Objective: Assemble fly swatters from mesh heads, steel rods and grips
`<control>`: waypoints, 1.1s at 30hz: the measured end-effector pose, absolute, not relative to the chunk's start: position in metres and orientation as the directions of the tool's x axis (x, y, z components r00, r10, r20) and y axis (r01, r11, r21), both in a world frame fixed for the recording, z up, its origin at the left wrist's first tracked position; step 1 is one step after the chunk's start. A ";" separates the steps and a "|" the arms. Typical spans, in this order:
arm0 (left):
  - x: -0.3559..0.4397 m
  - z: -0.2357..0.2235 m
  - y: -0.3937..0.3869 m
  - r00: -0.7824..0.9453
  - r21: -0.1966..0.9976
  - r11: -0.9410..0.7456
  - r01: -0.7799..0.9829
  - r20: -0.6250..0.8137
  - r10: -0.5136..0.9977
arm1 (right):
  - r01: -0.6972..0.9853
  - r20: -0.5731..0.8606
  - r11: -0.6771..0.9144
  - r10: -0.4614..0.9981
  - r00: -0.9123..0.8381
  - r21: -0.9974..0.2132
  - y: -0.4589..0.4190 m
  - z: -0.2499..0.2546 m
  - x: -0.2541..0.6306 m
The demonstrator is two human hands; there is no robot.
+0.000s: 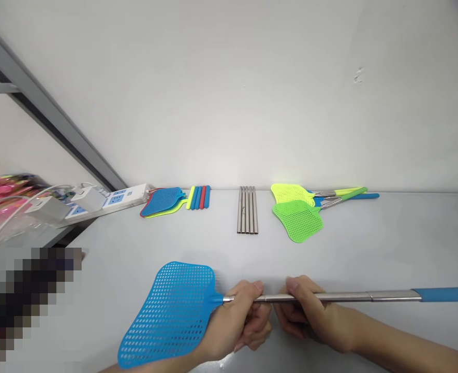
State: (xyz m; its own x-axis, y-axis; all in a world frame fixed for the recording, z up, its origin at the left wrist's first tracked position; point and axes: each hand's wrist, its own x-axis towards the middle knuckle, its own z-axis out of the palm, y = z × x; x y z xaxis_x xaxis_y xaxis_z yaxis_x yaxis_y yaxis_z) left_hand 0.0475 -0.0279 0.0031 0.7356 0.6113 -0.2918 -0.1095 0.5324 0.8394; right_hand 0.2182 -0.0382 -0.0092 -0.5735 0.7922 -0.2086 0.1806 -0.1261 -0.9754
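Observation:
A blue fly swatter lies across the front of the white table, its mesh head at the left and its telescopic metal rod stretched to the right, ending in a blue grip. My left hand is closed round the rod just beside the mesh head. My right hand is closed round the rod a little further right, almost touching the left hand.
Along the wall lie a stack of swatter heads, coloured grips, several metal rods and assembled green and yellow swatters. A power strip with chargers sits at the back left.

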 end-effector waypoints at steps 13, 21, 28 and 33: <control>0.051 -0.002 -0.028 0.734 0.863 0.489 -0.129 -0.248 0.632 | 0.215 -0.230 -0.125 0.779 -0.583 -0.969 -0.036 -0.002 0.214; 0.048 -0.008 -0.021 0.759 0.792 0.579 -0.196 -0.252 0.601 | 0.020 -0.200 -0.239 0.760 -0.618 -0.971 -0.027 -0.016 0.209; 0.047 -0.009 -0.018 0.686 0.774 0.580 -0.255 -0.278 0.672 | -0.239 -0.177 -0.319 0.863 -0.473 -0.917 -0.021 -0.018 0.207; 0.044 -0.007 -0.016 0.526 0.825 0.477 -0.303 -0.272 0.806 | -0.381 -0.154 -0.321 0.901 -0.406 -0.867 -0.021 -0.019 0.208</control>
